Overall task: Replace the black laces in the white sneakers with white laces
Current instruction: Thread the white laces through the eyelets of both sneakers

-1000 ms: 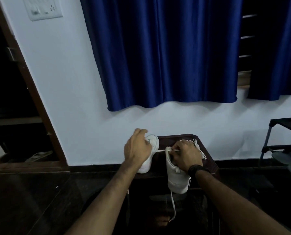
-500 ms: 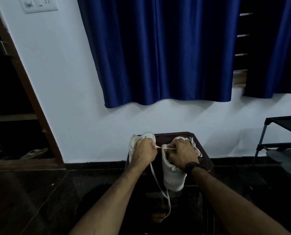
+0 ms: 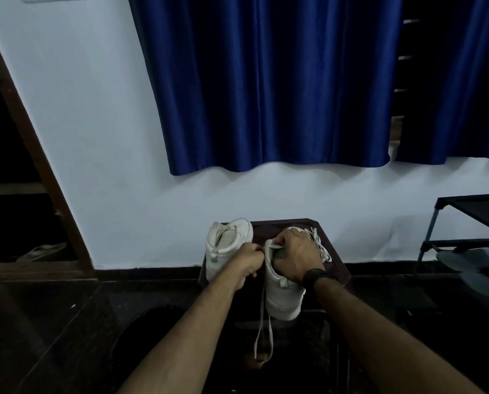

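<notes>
1. Left hand [image 3: 247,258] curled, pinching the white lace [image 3: 261,322] right at the collar of the near sneaker [image 3: 283,294], at about 9 o'clock of that shoe's opening.
2. Right hand [image 3: 297,255] clamped over the top of the same sneaker from 3 o'clock, fingers bent into the opening and steadying it; black band on the wrist. Whether those fingers also hold a lace end cannot be told.
3. From the left hand, a loose tail of white lace hanging down past the worktop [image 3: 334,268] edge toward 6 o'clock, looped and slack.
4. More white lace bunched at 2 o'clock of the right hand, lying on the shoe's far side.
5. Step in hand, as judged: threading white lace through an upper eyelet of the near sneaker. Next move likely calls for drawing the slack tail through and evening both ends while keeping the shoe from tipping.
6. Near sneaker upright, heel toward the camera, overhanging the worktop's near edge; plain white, no black lace visible.
7. Second sneaker [image 3: 226,243] just beside at 10 o'clock, upright, untouched; lacing too dim to tell.
8. Beyond: white wall and blue curtain [image 3: 266,95] at 12 o'clock.
</notes>
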`<action>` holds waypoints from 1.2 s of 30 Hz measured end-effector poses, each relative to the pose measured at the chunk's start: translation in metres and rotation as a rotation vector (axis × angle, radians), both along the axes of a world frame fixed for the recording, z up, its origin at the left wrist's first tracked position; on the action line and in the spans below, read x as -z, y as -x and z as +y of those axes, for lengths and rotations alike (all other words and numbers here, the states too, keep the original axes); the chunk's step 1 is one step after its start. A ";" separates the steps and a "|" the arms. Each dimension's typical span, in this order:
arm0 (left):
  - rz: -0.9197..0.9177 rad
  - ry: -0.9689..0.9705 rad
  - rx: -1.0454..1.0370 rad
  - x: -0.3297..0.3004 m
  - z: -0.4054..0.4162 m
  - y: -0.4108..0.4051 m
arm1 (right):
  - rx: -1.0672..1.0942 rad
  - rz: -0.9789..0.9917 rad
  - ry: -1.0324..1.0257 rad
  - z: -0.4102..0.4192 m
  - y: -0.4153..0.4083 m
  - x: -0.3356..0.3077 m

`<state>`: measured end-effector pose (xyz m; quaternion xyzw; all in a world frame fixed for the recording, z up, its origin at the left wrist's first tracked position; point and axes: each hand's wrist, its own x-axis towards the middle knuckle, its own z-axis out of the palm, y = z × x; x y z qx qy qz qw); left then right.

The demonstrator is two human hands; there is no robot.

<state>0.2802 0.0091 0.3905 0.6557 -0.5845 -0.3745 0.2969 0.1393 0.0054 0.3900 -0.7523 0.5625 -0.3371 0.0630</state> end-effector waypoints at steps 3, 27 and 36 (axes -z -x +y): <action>0.062 -0.008 -0.080 0.008 -0.002 -0.003 | -0.028 0.003 -0.007 -0.005 0.000 0.000; 0.884 0.049 -0.073 -0.202 0.056 -0.036 | -0.136 -0.151 0.239 0.010 -0.017 -0.040; 0.984 0.041 -0.143 -0.180 0.048 -0.016 | -0.608 -1.058 -0.452 0.051 -0.032 -0.108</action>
